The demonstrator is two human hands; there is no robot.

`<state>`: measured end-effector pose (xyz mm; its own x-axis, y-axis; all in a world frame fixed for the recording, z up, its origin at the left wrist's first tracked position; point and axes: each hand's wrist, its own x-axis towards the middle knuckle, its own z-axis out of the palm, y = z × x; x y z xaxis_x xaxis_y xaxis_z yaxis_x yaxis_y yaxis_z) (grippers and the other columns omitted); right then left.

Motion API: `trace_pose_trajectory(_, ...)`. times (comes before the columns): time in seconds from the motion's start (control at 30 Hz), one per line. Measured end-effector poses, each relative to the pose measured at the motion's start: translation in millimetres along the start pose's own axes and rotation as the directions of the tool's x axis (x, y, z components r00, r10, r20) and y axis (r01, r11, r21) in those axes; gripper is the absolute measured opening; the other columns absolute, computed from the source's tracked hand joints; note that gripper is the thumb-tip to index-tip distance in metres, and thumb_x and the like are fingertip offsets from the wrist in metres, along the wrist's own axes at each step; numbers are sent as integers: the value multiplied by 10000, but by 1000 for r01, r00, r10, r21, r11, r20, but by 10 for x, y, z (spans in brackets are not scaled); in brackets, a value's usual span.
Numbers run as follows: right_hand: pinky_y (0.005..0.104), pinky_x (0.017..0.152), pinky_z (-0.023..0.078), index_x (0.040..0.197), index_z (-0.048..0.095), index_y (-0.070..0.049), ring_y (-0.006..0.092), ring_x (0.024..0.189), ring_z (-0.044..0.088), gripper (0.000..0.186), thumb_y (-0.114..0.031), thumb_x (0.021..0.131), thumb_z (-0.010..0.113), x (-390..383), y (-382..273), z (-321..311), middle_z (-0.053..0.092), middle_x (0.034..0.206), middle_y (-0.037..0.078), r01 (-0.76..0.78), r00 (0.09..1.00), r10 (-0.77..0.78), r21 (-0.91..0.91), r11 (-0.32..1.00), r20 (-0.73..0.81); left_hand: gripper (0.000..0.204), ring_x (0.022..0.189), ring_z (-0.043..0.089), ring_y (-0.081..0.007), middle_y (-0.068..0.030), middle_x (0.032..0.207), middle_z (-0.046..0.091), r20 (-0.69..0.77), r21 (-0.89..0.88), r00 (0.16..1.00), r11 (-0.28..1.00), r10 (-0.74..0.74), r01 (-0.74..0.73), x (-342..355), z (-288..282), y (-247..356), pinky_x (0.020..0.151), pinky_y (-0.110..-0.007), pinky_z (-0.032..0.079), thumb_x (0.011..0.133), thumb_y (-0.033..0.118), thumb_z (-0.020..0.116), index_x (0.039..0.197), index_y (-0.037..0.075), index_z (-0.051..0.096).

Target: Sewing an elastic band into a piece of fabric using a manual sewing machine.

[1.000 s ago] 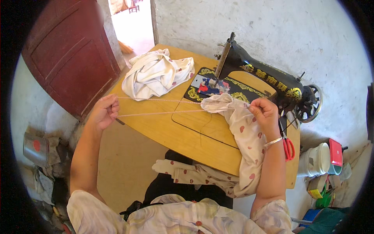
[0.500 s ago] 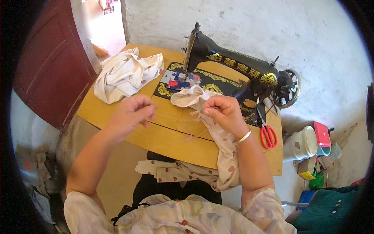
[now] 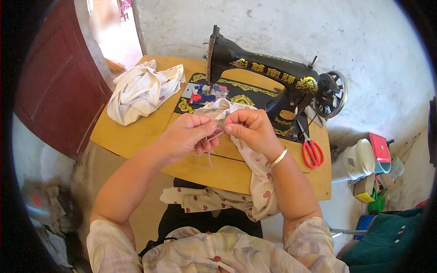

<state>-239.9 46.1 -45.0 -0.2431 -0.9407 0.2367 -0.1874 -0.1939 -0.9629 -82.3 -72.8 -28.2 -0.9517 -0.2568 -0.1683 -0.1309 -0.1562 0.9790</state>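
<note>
Over the table's front middle, my left hand [image 3: 189, 136] and my right hand [image 3: 252, 132] meet with fingertips pinched close together. Loose pinkish thread [image 3: 208, 160] trails from the left fingers. The right fingers pinch the edge of a cream fabric piece with a dark red heart print [image 3: 260, 175]; the exact spot is partly hidden by the fingers. That fabric runs from the machine bed down past my right wrist and over my lap. Just beyond stands a black sewing machine [image 3: 264, 61] with gold ornament, a blue, red and white cloth scrap [image 3: 207, 94] under its needle area.
A crumpled cream heart-print cloth [image 3: 141, 93] lies at the wooden table's [image 3: 182, 170] left. Red-handled scissors [image 3: 312, 154] rest near its right edge. A white bucket [image 3: 357, 159] and a red box [image 3: 379, 148] stand right. A dark red door [image 3: 59, 82] is left.
My left hand has moved right to meet my right hand and now pinches the loose thread. My right hand keeps its pinch, slightly further left in view.
</note>
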Motion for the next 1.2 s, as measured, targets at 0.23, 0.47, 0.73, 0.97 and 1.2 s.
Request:
trace_pose_trajectory(0.23, 174, 471, 347, 806, 557, -43, 23, 525, 437, 99, -141, 819, 566, -1, -51, -85, 520, 627, -39, -96, 994, 81, 207, 974, 76, 149, 557, 517, -56, -10, 681, 577, -15, 49, 999, 998, -47, 48, -7, 24, 73, 484, -172, 399, 862, 184, 491, 870, 52, 559)
trace_pose_trajectory(0.47, 170, 455, 343, 804, 506, -71, 37, 501, 447, 142, -202, 856, 518, -11, -21, -71, 498, 588, -32, -103, 991, 76, 265, 959, 110, 130, 528, 460, -34, 32, 632, 531, -93, 123, 996, 992, 14, -3, -40, 44, 65, 482, -164, 367, 825, 205, 558, 822, 75, 575)
trace_pose_trajectory(0.73, 184, 452, 382, 794, 486, -63, 67, 511, 508, 190, -228, 884, 465, 34, 20, -66, 556, 616, 25, -124, 974, 57, 304, 945, 219, 134, 544, 457, -28, 35, 636, 539, -122, 252, 991, 968, 56, -24, -43, 26, 79, 497, -168, 366, 785, 191, 614, 781, 57, 615)
trace_pose_trajectory(0.97, 192, 450, 387, 793, 491, -46, 70, 513, 506, 172, -200, 868, 493, 36, -9, -42, 562, 620, 31, -125, 969, 41, 344, 931, 242, 129, 566, 478, -41, 3, 658, 574, -42, 401, 992, 911, 120, -93, -24, -39, 32, 502, -200, 388, 775, 118, 593, 787, -7, 624)
trace_pose_trajectory(1.2, 170, 426, 320, 795, 509, -51, 39, 480, 439, 88, -126, 816, 548, 24, 16, -233, 549, 620, 25, -225, 933, 134, 251, 942, 335, 114, 514, 393, -31, 29, 606, 524, -145, 136, 989, 991, 37, -17, -168, -164, 231, 473, -177, 311, 744, 113, 605, 755, -1, 610)
